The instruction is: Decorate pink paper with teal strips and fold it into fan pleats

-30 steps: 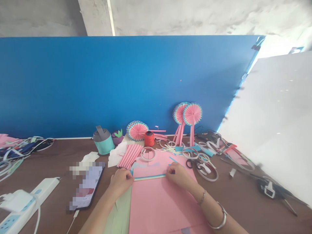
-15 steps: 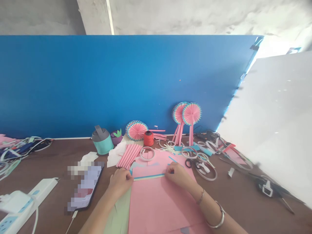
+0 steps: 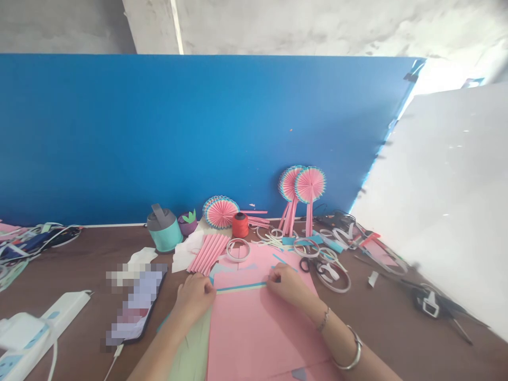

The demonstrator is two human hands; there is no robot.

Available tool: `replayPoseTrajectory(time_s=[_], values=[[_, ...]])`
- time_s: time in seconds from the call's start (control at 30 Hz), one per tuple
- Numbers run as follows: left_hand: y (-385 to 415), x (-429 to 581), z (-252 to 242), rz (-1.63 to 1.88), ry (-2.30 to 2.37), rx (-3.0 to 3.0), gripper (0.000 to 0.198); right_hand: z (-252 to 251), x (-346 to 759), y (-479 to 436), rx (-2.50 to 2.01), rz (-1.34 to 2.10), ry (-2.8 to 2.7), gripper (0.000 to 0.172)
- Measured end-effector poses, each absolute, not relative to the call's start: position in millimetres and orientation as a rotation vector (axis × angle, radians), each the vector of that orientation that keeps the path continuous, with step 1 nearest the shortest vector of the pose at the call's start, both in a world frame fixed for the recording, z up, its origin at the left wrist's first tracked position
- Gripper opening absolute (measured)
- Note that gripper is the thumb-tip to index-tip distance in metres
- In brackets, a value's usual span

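Note:
A pink paper sheet (image 3: 238, 278) edged with a blue and a pale strip lies across a larger pink sheet (image 3: 262, 333). At its left end my left hand (image 3: 197, 294) is closed, thumb and fingers pinched on the edge. My right hand (image 3: 284, 281), with a bracelet and a bangle on the wrist, pinches the right end the same way. The fingertips hide both ends of the striped edge. Pale green paper (image 3: 194, 344) shows beneath my left forearm. Just beyond my hands lie pleated pink paper strips (image 3: 209, 254) and a roll of tape (image 3: 238, 250).
Pink paper fans (image 3: 310, 184) lean against the blue panel (image 3: 198, 132), near a red thread spool (image 3: 240, 226). Black-handled scissors (image 3: 305, 265) lie right among paper scraps and rings. At left are a phone (image 3: 138, 307), a power strip (image 3: 59, 323) and a teal cup (image 3: 165, 235).
The whole view has shifted slightly, moving the scene a little to the left. Both hands keep their pinch on the striped pink paper, with hardly any other movement.

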State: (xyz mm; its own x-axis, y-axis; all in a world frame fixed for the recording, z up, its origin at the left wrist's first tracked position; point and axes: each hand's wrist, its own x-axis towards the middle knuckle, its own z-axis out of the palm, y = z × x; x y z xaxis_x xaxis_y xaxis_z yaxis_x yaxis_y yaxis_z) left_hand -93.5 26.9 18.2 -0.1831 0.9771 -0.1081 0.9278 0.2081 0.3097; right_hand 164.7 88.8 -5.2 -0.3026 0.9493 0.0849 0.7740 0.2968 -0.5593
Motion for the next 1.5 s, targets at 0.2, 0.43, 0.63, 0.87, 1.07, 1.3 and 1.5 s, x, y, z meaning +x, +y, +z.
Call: replayPoseTrajectory(time_s=[0.2,0.43,0.63,0.87,1.07,1.3,1.5], values=[[25,-91,21,0.241,2.209,1.798,0.014,-4,162,87,-1.552,0.548,-2.174,0.021],[26,-94,22,0.294,2.21,1.723,0.008,-2,159,85,-1.584,0.48,-2.15,0.02],[30,-107,15,0.371,2.105,1.698,0.013,0,168,91,-1.611,0.602,-2.103,0.011],[27,-99,21,0.684,2.113,1.844,0.027,-7,176,96,-1.553,0.873,-1.961,0.007],[11,-56,15,0.606,1.544,2.369,0.042,-2,173,94,-1.575,0.889,-1.969,0.005],[-2,-41,9,0.145,1.382,2.307,0.059,2,167,84,-1.766,0.281,-2.153,0.034],[0,-47,8,0.167,1.429,2.248,0.059,3,190,99,-1.868,0.349,-2.053,0.014]])
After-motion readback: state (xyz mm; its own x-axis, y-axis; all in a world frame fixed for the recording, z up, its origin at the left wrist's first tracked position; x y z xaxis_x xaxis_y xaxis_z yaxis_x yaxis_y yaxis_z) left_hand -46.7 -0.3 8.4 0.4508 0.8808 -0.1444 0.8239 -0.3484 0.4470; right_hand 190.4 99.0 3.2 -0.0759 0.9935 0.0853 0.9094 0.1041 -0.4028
